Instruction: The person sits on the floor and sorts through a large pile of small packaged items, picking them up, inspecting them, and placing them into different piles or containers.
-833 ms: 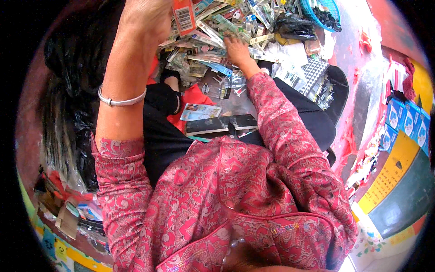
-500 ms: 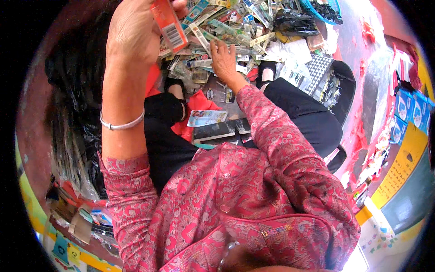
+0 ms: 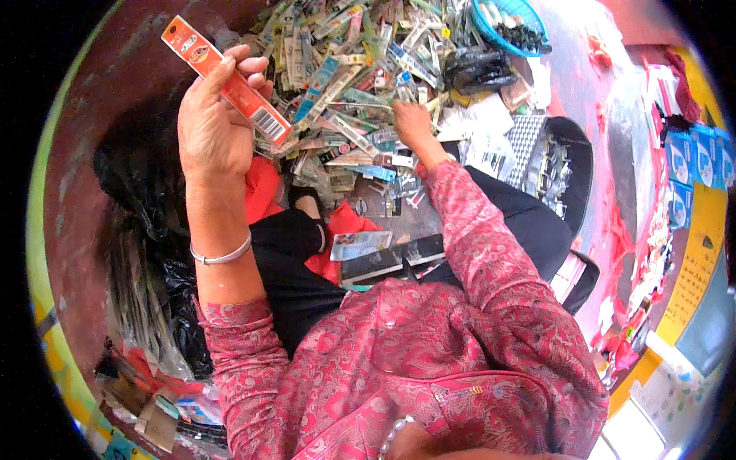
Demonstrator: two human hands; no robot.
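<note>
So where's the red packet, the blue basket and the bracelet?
Red packet (image 3: 245, 99), head view: the plain stretch beside the barcode.
Blue basket (image 3: 486, 31), head view: its lower left rim.
Bracelet (image 3: 220, 260), head view: the band's near side.

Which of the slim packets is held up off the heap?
The long, flat orange-red rectangular packet with a barcode, in the left hand; the mixed-colour slim packets lie heaped together.
</note>
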